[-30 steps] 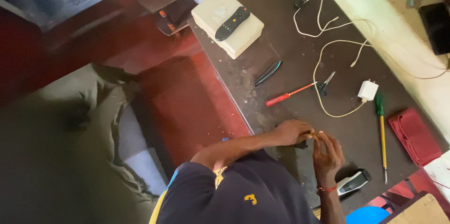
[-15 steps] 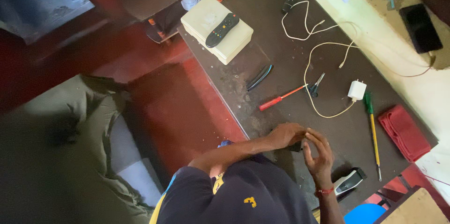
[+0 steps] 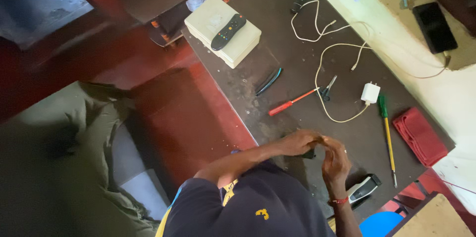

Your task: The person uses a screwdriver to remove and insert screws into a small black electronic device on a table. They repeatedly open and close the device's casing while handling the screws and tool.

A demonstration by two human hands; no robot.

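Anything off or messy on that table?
Mostly clutter. A white cable loops loose across the table from the charger. The remote lies askew on a cream box. No spill or damage visible.

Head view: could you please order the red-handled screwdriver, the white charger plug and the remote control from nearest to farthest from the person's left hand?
From the left hand:
1. Red-handled screwdriver, just above it, mid-table.
2. White charger plug, up and to the right.
3. Remote control, on the cream box at the table's far end.
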